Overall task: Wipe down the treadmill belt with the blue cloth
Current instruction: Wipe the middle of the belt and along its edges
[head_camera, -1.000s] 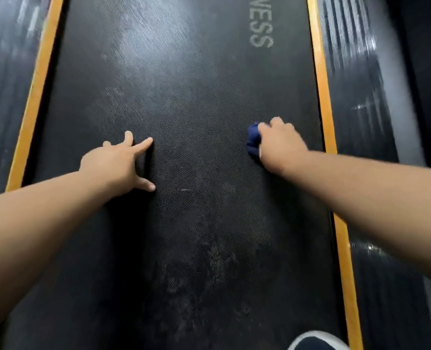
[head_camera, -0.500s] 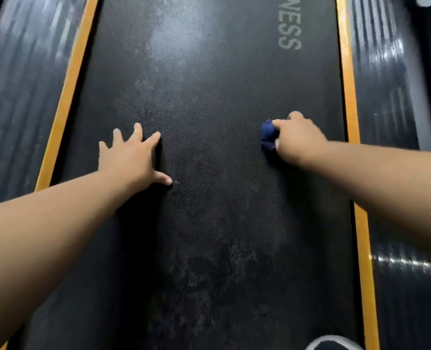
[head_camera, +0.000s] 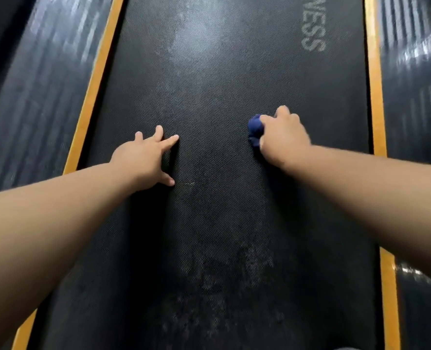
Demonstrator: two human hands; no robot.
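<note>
The black textured treadmill belt [head_camera: 217, 102] fills the middle of the view, with pale dusty smears near the top and toward the bottom. My right hand [head_camera: 282, 137] grips a bunched blue cloth [head_camera: 255, 130] and holds it down on the belt's right half; only the cloth's left end shows past my fingers. My left hand [head_camera: 146, 157] lies flat on the belt's left half, fingers spread and straight, holding nothing.
An orange strip runs along each side of the belt, the left strip [head_camera: 95, 79] and the right strip [head_camera: 376, 97]. Beyond them lie dark ribbed side rails [head_camera: 45, 79]. Grey lettering [head_camera: 311, 36] is printed on the belt at upper right.
My right hand with the cloth has slid slightly left and toward me on the belt. My left hand stays planted. The view has shifted a little.
</note>
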